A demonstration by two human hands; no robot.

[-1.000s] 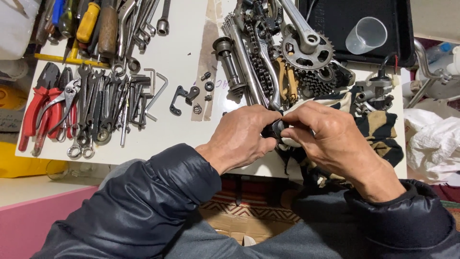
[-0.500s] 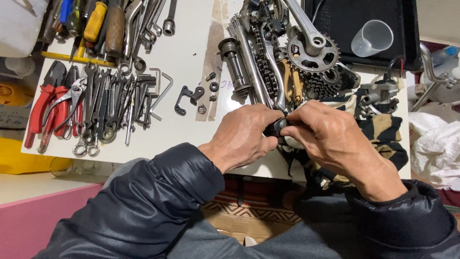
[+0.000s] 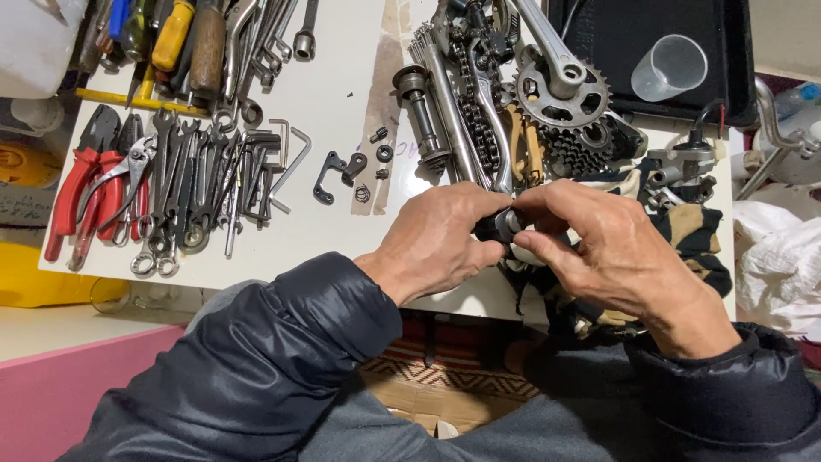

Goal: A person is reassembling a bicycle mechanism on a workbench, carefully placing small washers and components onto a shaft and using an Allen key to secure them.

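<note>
Both hands are meeting at the near edge of the white counter (image 3: 342,111), and a small dark part (image 3: 503,227) is sitting pinched between them. The left hand (image 3: 440,239) is closing its fingers around the part's left end, thumb underneath, so the part is lying just off that hand's fingertips, to the right of its knuckles. The right hand (image 3: 611,248) is curling in from the other side, fingertips and thumb gripping the part's right end; the part is lying to the left of that palm. Neither hand is clearly nearer: both are touching it. Most of the part is being hidden by fingers, so its full shape is hard to tell, but what is showing looks short and roundish with a metallic face, and its axis seems to be running left to right, from one hand to the other.

A camouflage cloth (image 3: 684,231) is lying under and behind the right hand. Farther back, apart from the hands, a chainring with crank (image 3: 560,90) and a chain (image 3: 475,128) are resting in a pile. To the left, wrenches (image 3: 201,184) and red pliers (image 3: 81,192) are lying in a row, well away from the part.
</note>
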